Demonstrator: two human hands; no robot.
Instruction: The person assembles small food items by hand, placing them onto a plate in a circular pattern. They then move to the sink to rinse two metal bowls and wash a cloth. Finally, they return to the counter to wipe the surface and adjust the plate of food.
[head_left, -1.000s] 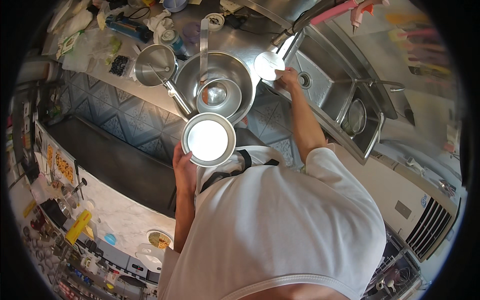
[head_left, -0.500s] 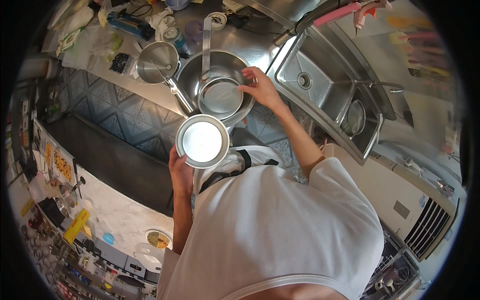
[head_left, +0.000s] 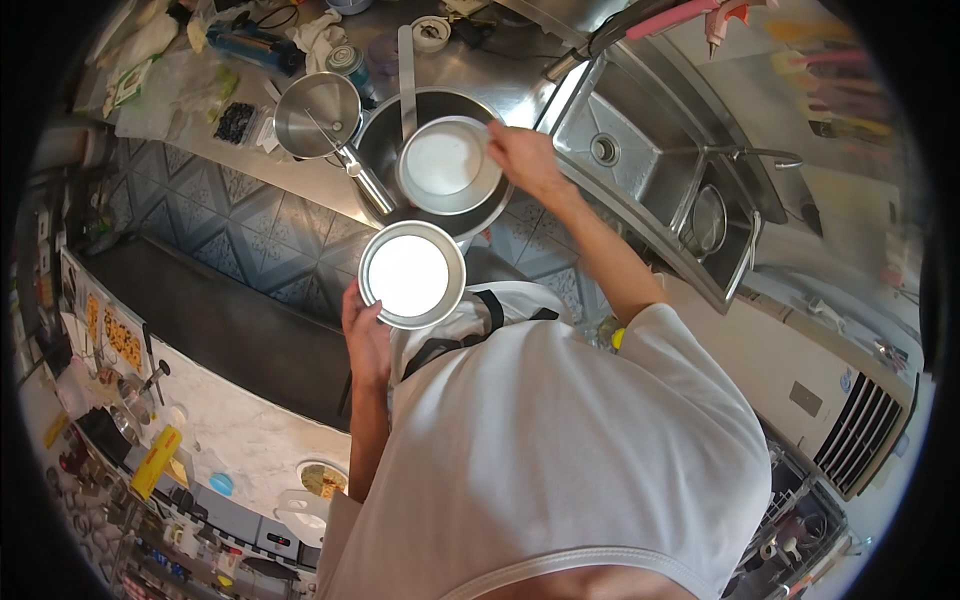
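Since the earlier frame, the right pan (head_left: 449,165) has shifted a little farther from the body, and the right hand (head_left: 525,158), which was spread beside it, is now closed on its rim. On the left, a saucepan (head_left: 318,115) stands at the edge of the steel counter (head_left: 515,65); its long handle (head_left: 368,185) slants toward the body and to the right, ending near the left pan. The left hand (head_left: 367,325) is half curled and has hold of the left pan (head_left: 409,275) by its near left side, with the thumb by the rim. This pan is in front of the body, opening upward. Both pans are round, so neither has a long axis; the right pan lies beyond the left one and slightly to the right, and the right hand is the nearer to it. Behind the right pan is the big bowl (head_left: 450,100), with a long flat metal strip (head_left: 406,70) over its far rim. At far right is the sink (head_left: 655,125), apart from both hands. The left hand's other fingers are mostly hidden under its pan, and the right fingertips are blurred. Glare whitens the left pan's bottom, and it is perhaps a loose disc, but I cannot tell surely.
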